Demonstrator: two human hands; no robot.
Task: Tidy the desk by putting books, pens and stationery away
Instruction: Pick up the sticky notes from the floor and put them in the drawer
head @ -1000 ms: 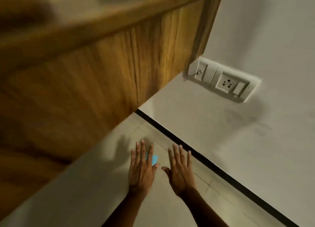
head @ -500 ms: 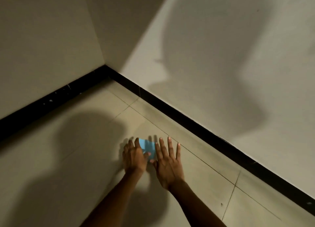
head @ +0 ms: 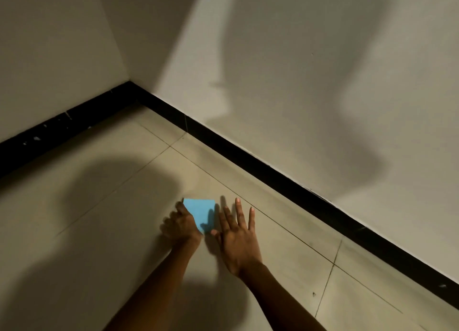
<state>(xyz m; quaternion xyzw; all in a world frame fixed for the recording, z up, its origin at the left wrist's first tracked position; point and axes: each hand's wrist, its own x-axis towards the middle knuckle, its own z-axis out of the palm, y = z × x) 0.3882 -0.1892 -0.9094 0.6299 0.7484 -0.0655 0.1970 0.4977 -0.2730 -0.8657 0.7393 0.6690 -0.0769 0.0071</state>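
A small light-blue sheet of paper [head: 202, 212] lies on the tiled floor near a wall corner. My left hand [head: 180, 225] is at its left edge with the fingers curled round that edge; the hand is motion-blurred. My right hand [head: 237, 233] lies flat on the floor just right of the paper. Its fingers are straight and spread, and its thumb is at the paper's lower right corner. No desk, books or pens are in view.
Beige floor tiles [head: 273, 293] meet two pale walls at a corner, edged by a black skirting [head: 248, 154]. My shadow falls across the floor on the left and on the right wall.
The view has swung from a wooden panel and wall socket down to the floor corner. My left hand went from flat over the paper to curled on its edge, and more of the paper shows.
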